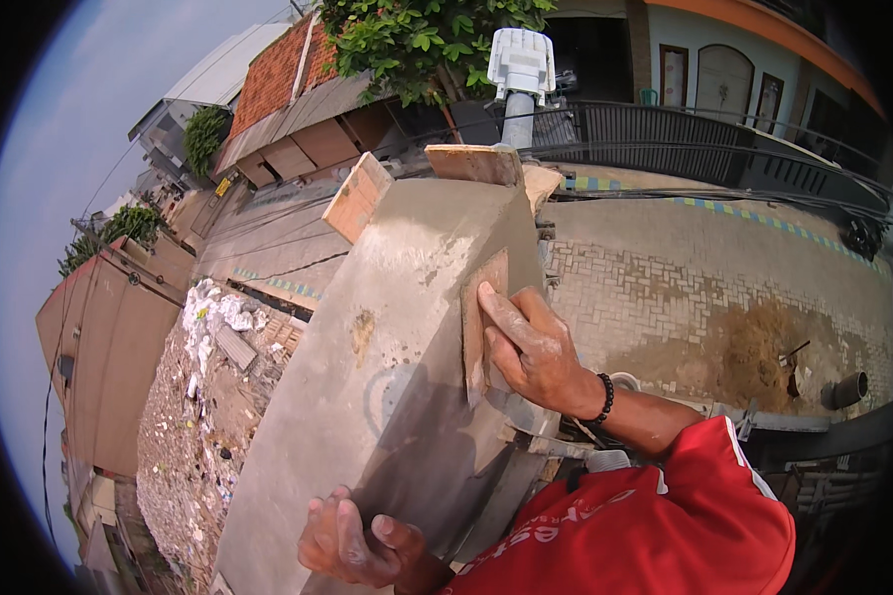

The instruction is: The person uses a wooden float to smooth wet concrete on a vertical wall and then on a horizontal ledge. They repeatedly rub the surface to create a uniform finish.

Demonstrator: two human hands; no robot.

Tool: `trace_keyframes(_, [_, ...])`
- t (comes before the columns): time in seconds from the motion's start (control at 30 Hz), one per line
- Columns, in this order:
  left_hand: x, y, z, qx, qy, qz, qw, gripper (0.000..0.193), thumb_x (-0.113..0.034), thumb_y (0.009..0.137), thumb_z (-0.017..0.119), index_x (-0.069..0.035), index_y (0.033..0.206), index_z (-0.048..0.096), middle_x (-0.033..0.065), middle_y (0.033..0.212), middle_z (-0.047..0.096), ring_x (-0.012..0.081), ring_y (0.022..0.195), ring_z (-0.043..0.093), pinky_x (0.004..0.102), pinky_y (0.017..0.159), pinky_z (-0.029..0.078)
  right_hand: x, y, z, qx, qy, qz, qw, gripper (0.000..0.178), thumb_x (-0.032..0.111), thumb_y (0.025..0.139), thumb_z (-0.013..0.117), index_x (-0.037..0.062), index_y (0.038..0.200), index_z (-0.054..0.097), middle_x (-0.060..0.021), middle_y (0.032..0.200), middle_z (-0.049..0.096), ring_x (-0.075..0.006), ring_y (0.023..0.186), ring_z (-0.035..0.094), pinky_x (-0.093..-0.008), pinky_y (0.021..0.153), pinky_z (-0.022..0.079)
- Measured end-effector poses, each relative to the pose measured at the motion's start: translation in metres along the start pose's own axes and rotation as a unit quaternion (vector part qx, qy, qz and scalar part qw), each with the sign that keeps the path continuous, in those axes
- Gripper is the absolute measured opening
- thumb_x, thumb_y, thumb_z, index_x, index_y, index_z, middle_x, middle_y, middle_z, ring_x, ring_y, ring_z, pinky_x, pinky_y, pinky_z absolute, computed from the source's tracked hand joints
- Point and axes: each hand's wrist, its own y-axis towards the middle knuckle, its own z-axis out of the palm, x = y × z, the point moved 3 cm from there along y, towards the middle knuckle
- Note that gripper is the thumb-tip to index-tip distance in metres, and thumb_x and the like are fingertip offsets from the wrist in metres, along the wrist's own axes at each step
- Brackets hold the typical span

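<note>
A grey, smooth concrete ledge (318, 436) runs away from me, with damp patches and a small brown stain on top. Against its right edge my right hand (541, 352) grips a thin, flat wooden board (474, 327), the index finger laid along its face. Grey residue coats those fingers, and a dark beaded bracelet circles the wrist. Low in the view, my left hand (362, 543) is over the near part of the ledge, fingers loosely curled and apart, nothing in them. Whether it touches the surface I cannot tell.
Two wooden boards, one on the left (359, 196) and one at the far end (474, 164), edge the ledge. A street lamp (522, 64) rises beyond, near dark cables (704, 198). Far below lie a paved street (655, 297), a sand pile (759, 352) and rubble (193, 446).
</note>
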Motion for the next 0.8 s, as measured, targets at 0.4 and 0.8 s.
trace_keyframes(0.4, [-0.005, 0.006, 0.006, -0.003, -0.017, 0.002, 1.000, 0.030, -0.024, 0.102, 0.054, 0.003, 0.106, 0.066, 0.0153, 0.089, 0.069, 0.0310, 0.077, 0.058, 0.0439, 0.076, 0.043, -0.002, 0.023, -0.009, -0.051, 0.036, 0.058, 0.996, 0.050, 0.002, 0.087, 0.065, 0.0009, 0.137, 0.059, -0.0127, 0.084, 0.051, -0.0269, 0.070, 0.054, -0.0354, 0.062, 0.047])
trace_keyframes(0.8, [-0.004, 0.005, 0.005, -0.002, 0.003, 0.026, 1.000, 0.026, -0.021, 0.100, 0.056, 0.003, 0.105, 0.067, 0.0151, 0.091, 0.068, 0.0321, 0.079, 0.058, 0.0444, 0.075, 0.043, -0.013, 0.025, -0.024, -0.051, 0.048, 0.090, 0.993, 0.054, 0.008, 0.088, 0.064, 0.0043, 0.141, 0.056, -0.0142, 0.089, 0.051, -0.0306, 0.076, 0.056, -0.0423, 0.065, 0.049])
